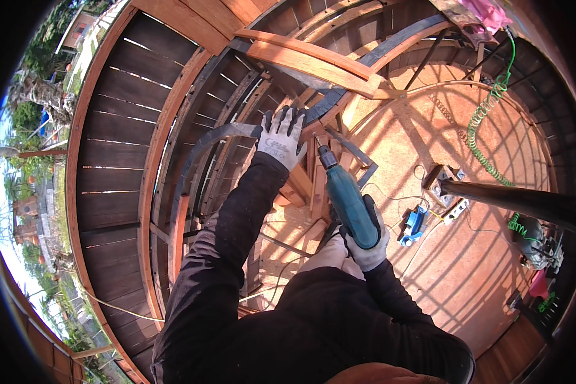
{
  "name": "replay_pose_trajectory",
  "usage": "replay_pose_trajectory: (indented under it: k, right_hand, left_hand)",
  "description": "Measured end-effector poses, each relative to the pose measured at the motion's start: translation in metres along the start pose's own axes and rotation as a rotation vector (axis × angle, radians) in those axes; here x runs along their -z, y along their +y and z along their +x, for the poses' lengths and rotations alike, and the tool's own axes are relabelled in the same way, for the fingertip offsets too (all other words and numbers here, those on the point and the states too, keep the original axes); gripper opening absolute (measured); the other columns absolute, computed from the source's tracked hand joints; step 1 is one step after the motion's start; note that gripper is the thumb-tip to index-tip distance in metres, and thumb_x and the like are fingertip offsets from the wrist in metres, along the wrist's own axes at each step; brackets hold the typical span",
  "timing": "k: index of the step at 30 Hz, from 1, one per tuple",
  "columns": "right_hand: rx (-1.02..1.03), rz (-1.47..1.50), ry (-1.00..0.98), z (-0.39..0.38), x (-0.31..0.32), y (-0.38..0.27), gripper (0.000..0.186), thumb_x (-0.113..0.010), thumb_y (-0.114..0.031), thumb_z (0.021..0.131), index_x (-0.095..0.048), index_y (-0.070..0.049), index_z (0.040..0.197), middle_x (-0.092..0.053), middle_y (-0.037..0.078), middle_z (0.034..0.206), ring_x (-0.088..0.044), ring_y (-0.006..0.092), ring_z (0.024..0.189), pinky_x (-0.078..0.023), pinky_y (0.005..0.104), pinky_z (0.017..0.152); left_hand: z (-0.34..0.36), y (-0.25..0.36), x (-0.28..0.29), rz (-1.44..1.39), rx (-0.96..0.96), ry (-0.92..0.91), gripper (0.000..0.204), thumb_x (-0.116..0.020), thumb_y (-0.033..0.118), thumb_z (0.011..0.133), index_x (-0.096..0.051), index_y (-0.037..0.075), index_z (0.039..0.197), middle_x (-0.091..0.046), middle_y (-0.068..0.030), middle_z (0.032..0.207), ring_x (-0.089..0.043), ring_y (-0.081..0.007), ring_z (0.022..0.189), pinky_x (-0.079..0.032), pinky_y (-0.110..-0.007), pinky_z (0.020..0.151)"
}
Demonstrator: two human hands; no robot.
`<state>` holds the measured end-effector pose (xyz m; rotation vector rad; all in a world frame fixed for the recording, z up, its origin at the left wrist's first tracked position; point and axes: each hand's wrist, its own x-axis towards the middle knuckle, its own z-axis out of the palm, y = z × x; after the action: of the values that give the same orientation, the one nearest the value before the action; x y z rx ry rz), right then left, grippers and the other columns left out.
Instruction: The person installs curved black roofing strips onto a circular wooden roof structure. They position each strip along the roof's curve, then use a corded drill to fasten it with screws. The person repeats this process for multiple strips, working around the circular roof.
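My left hand [280, 137], in a pale work glove with dark fingertips, lies with its fingers stretched out over the end of a curved grey frame strip [227, 131], by a reddish wooden piece [312, 132]. In my right hand [370, 249], gloved too, is a teal power drill [352, 203], gripped at its rear end. The drill's chuck [327, 157] points up and away toward the wood just right of my left hand. Whether the bit touches the wood, I cannot tell. Past my fingers, a dark-faced curved beam [329, 105] rises to the right.
Reddish boards [313, 64] cross above the frame. Dark slatted walling [118, 128] curves along the left. On the sunlit floor [441, 269] lie a blue power tool [414, 225], a power strip [456, 211] and cords. A dark post [512, 201], green coiled hose [477, 144] and machine [536, 246] occupy the right.
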<state>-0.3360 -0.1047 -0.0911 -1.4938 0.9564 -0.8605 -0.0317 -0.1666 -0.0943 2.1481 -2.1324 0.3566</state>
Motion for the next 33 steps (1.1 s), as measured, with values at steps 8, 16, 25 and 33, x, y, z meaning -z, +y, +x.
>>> replay_pose_trajectory:
  k: [8, 16, 25, 33]
  right_hand:
    - [0.034, 0.005, 0.009, 0.005, 0.001, 0.001, 0.082, -0.074, 0.000, 0.068, -0.038, 0.003, 0.141, -0.056, 0.021, 0.130, -0.057, 0.0258, 0.119, -0.044, 0.0352, 0.101]
    - [0.004, 0.069, 0.000, 0.000, 0.005, -0.004, 0.081, -0.071, 0.001, 0.068, -0.037, 0.004, 0.141, -0.053, 0.021, 0.134, -0.054, 0.0267, 0.123, -0.043, 0.0363, 0.103]
    - [0.042, 0.051, 0.010, 0.008, 0.006, 0.005, 0.081, -0.073, 0.000, 0.069, -0.037, 0.004, 0.141, -0.051, 0.023, 0.136, -0.051, 0.0279, 0.126, -0.041, 0.0377, 0.104]
    - [0.035, 0.012, -0.034, 0.005, 0.016, -0.013, 0.080, -0.071, -0.002, 0.068, -0.038, 0.004, 0.141, -0.056, 0.021, 0.131, -0.059, 0.0262, 0.117, -0.047, 0.0352, 0.098]
  left_hand:
    - [0.003, -0.003, -0.010, 0.062, 0.005, 0.008, 0.076, -0.072, 0.037, 0.076, -0.043, 0.006, 0.139, -0.044, -0.0189, 0.140, -0.043, -0.0346, 0.127, -0.027, -0.053, 0.111]
    - [0.007, -0.001, -0.017, 0.034, 0.076, -0.038, 0.080, -0.074, 0.035, 0.073, -0.040, 0.007, 0.140, -0.049, -0.0160, 0.131, -0.047, -0.0325, 0.121, -0.032, -0.052, 0.106]
    - [0.004, 0.009, -0.011, 0.090, 0.145, -0.116, 0.084, -0.072, 0.041, 0.074, -0.039, 0.005, 0.142, -0.040, -0.0200, 0.143, -0.037, -0.0350, 0.133, -0.024, -0.056, 0.111]
    - [0.002, 0.013, -0.006, 0.061, 0.201, -0.132, 0.088, -0.071, 0.038, 0.075, -0.033, 0.003, 0.146, -0.032, -0.0224, 0.149, -0.028, -0.0372, 0.140, -0.015, -0.057, 0.115]
